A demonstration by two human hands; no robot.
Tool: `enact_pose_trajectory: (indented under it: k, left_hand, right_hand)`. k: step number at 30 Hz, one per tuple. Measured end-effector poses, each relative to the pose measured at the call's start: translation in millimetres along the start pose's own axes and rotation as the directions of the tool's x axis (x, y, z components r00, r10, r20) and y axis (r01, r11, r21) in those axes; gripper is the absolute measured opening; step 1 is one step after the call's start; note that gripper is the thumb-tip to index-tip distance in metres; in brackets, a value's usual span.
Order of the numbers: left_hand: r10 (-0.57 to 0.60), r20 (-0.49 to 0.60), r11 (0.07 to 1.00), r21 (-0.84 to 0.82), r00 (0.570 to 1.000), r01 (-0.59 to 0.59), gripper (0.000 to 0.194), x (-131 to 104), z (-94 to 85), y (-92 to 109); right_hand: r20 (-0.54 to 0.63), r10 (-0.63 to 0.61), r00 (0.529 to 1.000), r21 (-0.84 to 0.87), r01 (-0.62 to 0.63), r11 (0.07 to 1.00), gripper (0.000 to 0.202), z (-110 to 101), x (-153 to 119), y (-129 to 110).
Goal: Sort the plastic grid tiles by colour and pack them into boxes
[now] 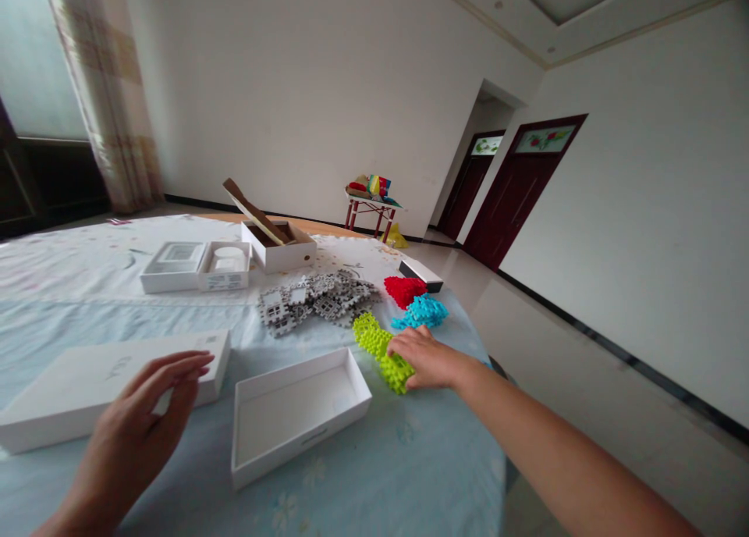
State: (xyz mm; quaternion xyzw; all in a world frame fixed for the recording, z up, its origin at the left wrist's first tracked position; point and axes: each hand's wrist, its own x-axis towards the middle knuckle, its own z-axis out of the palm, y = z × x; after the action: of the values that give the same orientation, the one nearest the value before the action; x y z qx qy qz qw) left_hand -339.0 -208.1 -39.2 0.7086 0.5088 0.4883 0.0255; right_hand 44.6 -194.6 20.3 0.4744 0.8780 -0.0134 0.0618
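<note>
My right hand reaches across the table's right side, its fingers curled over the near end of a pile of lime-green knobbly plastic building pieces. The palm and fingertips are partly hidden. My left hand hovers by a closed white box, fingers stretched out, thumb near them, nothing visible in it. Between the hands lies a shallow white box with its inside facing up and nothing in it. Just beyond the green pile are blue pieces and red pieces.
Grey interlocking pieces are heaped mid-table. Behind them stand a white divided box and a white box with a raised brown flap. A black-and-white box lies near the right edge. A small table stands by the wall.
</note>
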Motion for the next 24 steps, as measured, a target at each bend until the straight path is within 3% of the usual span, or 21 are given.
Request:
enact_pose_trajectory:
  k: [6, 11, 19, 24]
  left_hand:
    - [0.065, -0.007, 0.998, 0.015, 0.998, -0.064, 0.020, 0, 0.1, -4]
    - [0.024, 0.020, 1.000, 0.004, 0.999, -0.024, 0.022, -1, 0.2, -6]
    - [0.059, 0.010, 0.998, 0.005, 0.998, -0.059, 0.020, 0, -0.6, -7]
    - [-0.001, 0.042, 1.000, -0.019, 0.999, 0.002, 0.022, -1, -0.9, -6]
  right_hand:
    - [0.059, -0.016, 0.998, -0.068, 0.020, 0.997, 0.083, 2, 8, 1]
    - [0.091, -0.037, 0.995, -0.140, 0.050, 0.989, 0.071, 4, 13, -1]
    - [0.119, -0.053, 0.992, -0.140, 0.069, 0.988, 0.074, 7, 16, -7]
    - [0.118, -0.053, 0.992, -0.148, 0.070, 0.987, 0.067, 7, 16, -9]
